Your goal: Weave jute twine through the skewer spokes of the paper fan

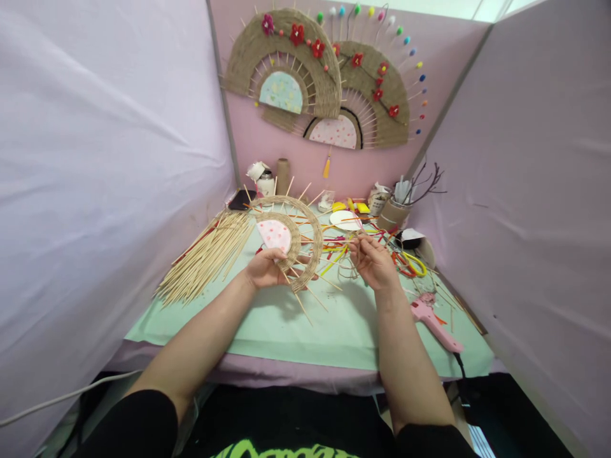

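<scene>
"Where was there free room on the counter (267,331)?"

"The near strip of green mat (334,327) between the forearms lay open."

"And the sides?"

"A skewer pile (210,254) filled the left; the glue gun (434,324) and loose sticks (344,245) crowded the right. The woven fan (291,238), held upright, blocked the middle, and jars (267,183) and a cup (394,213) lined the back wall. Fabric partitions (95,191) closed both flanks."

Pale lilac fabric partitions (95,127) on three sides, mint table cover (334,331), two woven fans (329,76) on back wall, daylight overhead
</scene>
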`<action>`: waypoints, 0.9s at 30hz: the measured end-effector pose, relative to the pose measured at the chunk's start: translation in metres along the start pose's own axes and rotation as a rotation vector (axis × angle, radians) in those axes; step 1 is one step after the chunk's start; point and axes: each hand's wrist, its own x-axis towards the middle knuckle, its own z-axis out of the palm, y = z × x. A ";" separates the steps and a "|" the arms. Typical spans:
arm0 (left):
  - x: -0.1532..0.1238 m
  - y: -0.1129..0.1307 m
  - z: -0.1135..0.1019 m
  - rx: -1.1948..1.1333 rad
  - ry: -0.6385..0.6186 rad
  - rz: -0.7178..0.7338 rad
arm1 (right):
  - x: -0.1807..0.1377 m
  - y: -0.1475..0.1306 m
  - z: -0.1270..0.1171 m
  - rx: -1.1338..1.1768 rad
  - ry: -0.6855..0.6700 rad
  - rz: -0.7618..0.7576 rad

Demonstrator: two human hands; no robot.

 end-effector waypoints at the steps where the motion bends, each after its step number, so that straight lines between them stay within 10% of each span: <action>1: 0.001 -0.002 0.001 0.002 -0.008 -0.008 | 0.000 0.002 0.002 0.004 -0.006 0.019; 27: 0.010 -0.014 0.008 -0.029 -0.009 -0.003 | -0.001 -0.007 0.000 0.152 -0.004 0.126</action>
